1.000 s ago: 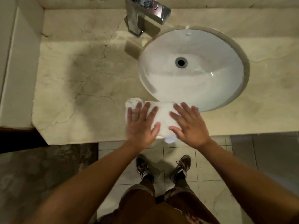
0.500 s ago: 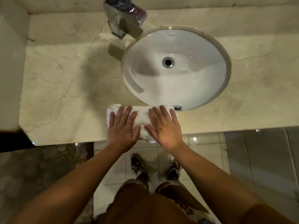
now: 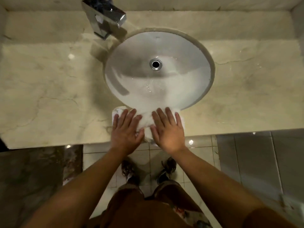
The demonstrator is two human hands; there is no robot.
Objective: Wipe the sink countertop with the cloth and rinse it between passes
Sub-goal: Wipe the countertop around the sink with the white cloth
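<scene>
White terry cloth [image 3: 146,124] lies bunched on the narrow front strip of the marble countertop [image 3: 49,96], between the near rim of the sink basin [image 3: 164,86] and the counter's front edge. Both hands press down on it side by side, fingers spread and straight: the left hand [image 3: 125,134] covers its left half, the right hand [image 3: 168,131] its right half, thumbs nearly meeting over the middle.

For a good pass here, the pressure likely wants to stay flat through the palms so the folded cloth keeps full contact with the stone instead of rolling up under the fingertips. This strip is tight; the cloth's far side already laps toward the basin rim and its near side hangs just over the front edge, so a sideways stroke along the strip looks safer than pushing forward or back.

Open stone runs wide to the left and to the right of the basin, giving long clear strokes either way. Behind the basin on the left stands the chrome faucet [image 3: 105,18], close enough for the rinse. Below the edge is tiled floor [image 3: 202,145].
</scene>
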